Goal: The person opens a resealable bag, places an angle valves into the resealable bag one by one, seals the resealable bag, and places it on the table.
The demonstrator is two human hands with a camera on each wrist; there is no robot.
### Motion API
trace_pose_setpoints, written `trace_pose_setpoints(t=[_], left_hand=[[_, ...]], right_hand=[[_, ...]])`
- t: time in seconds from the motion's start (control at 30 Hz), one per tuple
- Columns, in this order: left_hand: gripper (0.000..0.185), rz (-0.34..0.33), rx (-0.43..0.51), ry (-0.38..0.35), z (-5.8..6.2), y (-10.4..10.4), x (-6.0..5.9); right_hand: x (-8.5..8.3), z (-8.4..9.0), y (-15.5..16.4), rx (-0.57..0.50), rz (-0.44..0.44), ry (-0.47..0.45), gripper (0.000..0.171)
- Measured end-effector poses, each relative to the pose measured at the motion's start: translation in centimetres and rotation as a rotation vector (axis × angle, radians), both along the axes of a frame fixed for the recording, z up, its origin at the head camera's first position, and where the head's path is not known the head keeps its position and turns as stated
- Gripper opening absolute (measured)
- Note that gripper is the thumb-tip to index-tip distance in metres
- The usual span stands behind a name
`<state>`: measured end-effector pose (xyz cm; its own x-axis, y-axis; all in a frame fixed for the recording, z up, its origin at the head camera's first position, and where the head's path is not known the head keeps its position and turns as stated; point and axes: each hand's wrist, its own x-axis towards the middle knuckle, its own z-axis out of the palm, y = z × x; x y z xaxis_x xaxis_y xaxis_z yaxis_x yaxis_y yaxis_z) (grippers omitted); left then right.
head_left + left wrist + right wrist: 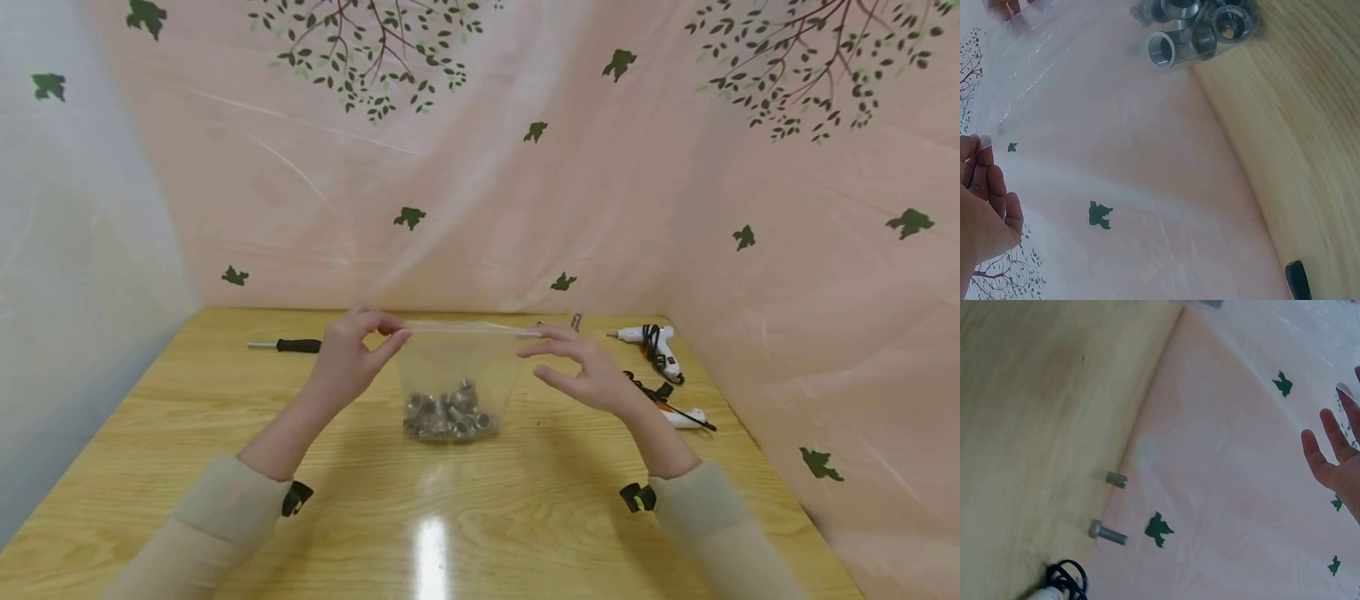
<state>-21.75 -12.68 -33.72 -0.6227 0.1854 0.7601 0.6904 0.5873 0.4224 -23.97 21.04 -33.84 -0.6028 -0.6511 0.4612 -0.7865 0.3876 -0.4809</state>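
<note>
A clear plastic bag (459, 358) is held upright before me, its top edge stretched between both hands. Grey metal pipe fittings (448, 414), several of them, lie heaped in its bottom; the left wrist view shows their threaded openings (1162, 50) up close. Thumb and fingers of my left hand (349, 350) pinch the bag's top left corner. At the top right corner, the fingers of my right hand (588, 371) reach out straight and touch the edge, with the thumb apart below. Whether the bag's bottom touches the table, I cannot tell.
A black-handled screwdriver (298, 345) lies at the back left of the wooden table (375, 517). To the right are a white glue gun (660, 337) with a black cord and another white and orange corded tool (686, 417). A bolt (1109, 532) stands near the back edge.
</note>
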Motion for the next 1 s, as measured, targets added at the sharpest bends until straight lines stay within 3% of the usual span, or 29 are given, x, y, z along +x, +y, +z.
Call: trace_pose_setpoints(t=[0.13, 0.3, 0.37, 0.47, 0.57, 0.63, 0.8, 1.0], left_hand=[[0.025, -0.037, 0.056, -0.047, -1.0, -0.4, 0.3], [0.067, -0.265, 0.051, -0.136, -3.7, -1.0, 1.1], [0.076, -0.360, -0.013, -0.204, -5.1, -1.0, 1.3], [0.081, -0.439, -0.132, -0.384, -7.1, -0.9, 1.4], [0.081, -0.467, -0.246, -0.548, -8.5, -0.6, 0.9], [0.079, -0.498, -0.295, -0.591, -9.2, -0.5, 0.1], [0.075, -0.510, -0.354, -0.592, -10.4, 0.2, -1.4], [0.060, -0.411, -0.341, -0.572, -10.1, 0.9, -1.8]], right_hand=[[0.1, -0.6, -0.3, 0.022, 0.031, -0.051, 0.046], [-0.2, -1.1, -0.3, 0.013, 0.030, -0.056, 0.055], [-0.2, -1.2, -0.4, 0.001, 0.023, -0.062, 0.057], [-0.2, -1.4, -0.5, -0.014, 0.017, -0.071, 0.060], [-0.2, -1.4, -0.8, -0.022, 0.014, -0.074, 0.060], [-0.3, -1.5, -0.9, -0.026, 0.018, -0.061, 0.060], [-0.3, -1.8, -1.3, -0.038, 0.041, -0.024, 0.061], [-0.3, -1.4, -1.8, 0.016, 0.048, -0.045, 0.062]])
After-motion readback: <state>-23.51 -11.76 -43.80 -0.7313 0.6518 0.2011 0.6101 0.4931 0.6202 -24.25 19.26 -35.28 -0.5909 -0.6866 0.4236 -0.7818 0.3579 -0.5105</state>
